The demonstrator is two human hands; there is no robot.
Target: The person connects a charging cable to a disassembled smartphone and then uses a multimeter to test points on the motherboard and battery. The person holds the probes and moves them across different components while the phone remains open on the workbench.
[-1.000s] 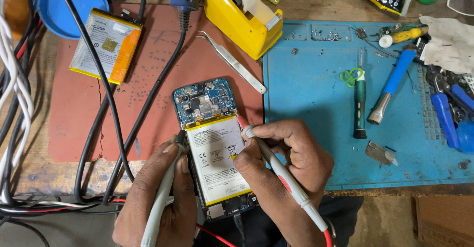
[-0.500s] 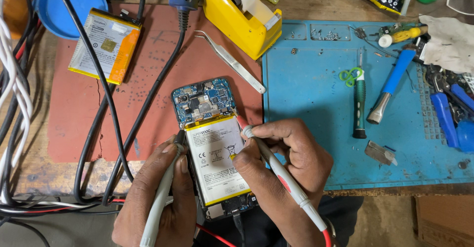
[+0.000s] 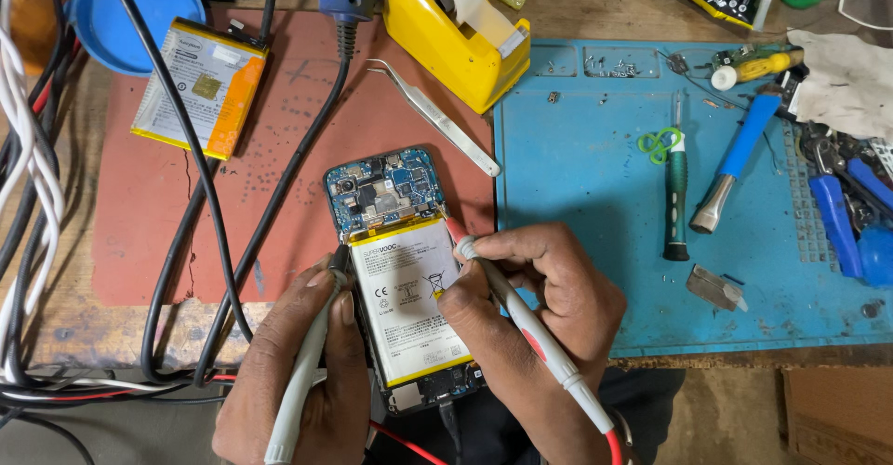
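Observation:
An opened phone (image 3: 391, 195) lies on a red mat (image 3: 149, 195), its blue circuit board bare at the top and a white and yellow battery (image 3: 409, 298) below. My left hand (image 3: 288, 372) grips a grey test probe (image 3: 302, 381) whose tip touches the phone's left edge beside the battery's top corner. My right hand (image 3: 549, 325) grips a grey and red test probe (image 3: 530, 335); its red tip rests at the battery's top right corner.
A spare battery (image 3: 200, 88) lies at the mat's far left, metal tweezers (image 3: 437, 116) and a yellow tape dispenser (image 3: 456, 33) behind the phone. Black and white cables (image 3: 28, 195) run down the left. Screwdrivers (image 3: 677, 186) and tools lie on the blue mat (image 3: 595, 149) at right.

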